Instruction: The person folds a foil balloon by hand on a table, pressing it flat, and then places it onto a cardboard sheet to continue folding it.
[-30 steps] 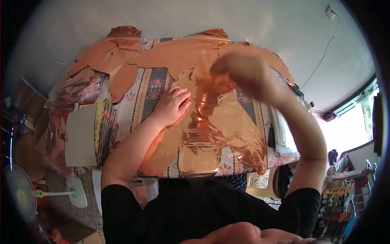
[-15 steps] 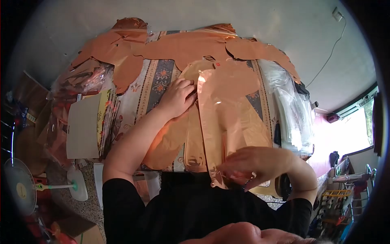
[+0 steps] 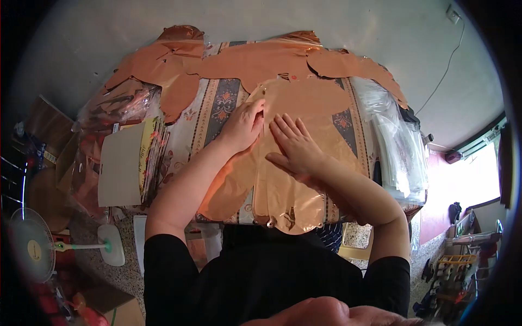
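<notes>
The right hand (image 3: 298,149) is no longer working at the table's near edge, having moved up the foil (image 3: 291,195); the narrow fold that was rising there is now lying down.

Nearest, two black sleeves are framing the two bare arms. The one foil being handled is lying along the middle of the table, its near end hanging over the edge. The right hand is resting open on it, palm down, fingers spread. The left hand (image 3: 243,125) is curling its fingers at the foil's left edge; whether it is pinching it, I cannot tell.

Beneath, a patterned cloth (image 3: 220,117) is showing two grey stripes with orange flowers. One card stack (image 3: 122,163) is standing on the left, and one pile of clear bags (image 3: 402,157) is lying on the right. Other foils (image 3: 244,62) are covering the far side, overlapping too much to count.

Around the table, one fan (image 3: 32,251) is standing at the left over a speckled floor (image 3: 128,277), and one window (image 3: 484,174) is glowing at the right. Beyond, a grey wall (image 3: 109,32) is bearing one socket (image 3: 452,14), with one cord (image 3: 451,66) hanging from it.
</notes>
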Demonstrator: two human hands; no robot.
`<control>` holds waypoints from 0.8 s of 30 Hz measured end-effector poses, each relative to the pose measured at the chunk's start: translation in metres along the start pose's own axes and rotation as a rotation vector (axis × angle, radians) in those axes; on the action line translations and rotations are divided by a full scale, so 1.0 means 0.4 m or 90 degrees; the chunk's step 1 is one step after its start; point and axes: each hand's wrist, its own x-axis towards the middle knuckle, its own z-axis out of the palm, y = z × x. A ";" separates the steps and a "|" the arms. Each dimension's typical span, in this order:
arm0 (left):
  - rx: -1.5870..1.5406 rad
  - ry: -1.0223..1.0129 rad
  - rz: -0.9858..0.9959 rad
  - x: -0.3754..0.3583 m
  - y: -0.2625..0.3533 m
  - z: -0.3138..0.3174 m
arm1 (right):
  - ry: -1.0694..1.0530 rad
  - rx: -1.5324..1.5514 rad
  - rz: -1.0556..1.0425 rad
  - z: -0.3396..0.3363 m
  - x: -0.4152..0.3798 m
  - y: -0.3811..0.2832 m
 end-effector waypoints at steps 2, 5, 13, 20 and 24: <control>-0.001 0.000 -0.009 0.000 -0.007 0.001 | -0.002 -0.005 -0.002 0.019 0.024 0.001; -0.036 -0.002 -0.038 -0.004 -0.018 0.009 | 0.006 -0.022 -0.009 0.035 0.037 0.003; -0.014 -0.110 -0.143 0.018 0.026 -0.078 | 0.031 -0.062 -0.017 0.030 0.036 0.000; 0.205 -0.491 -0.154 0.033 0.120 -0.172 | 0.037 -0.066 -0.012 0.045 0.040 0.005; 0.157 -0.323 -0.049 -0.050 0.080 -0.148 | 0.030 -0.062 0.018 0.041 0.038 -0.015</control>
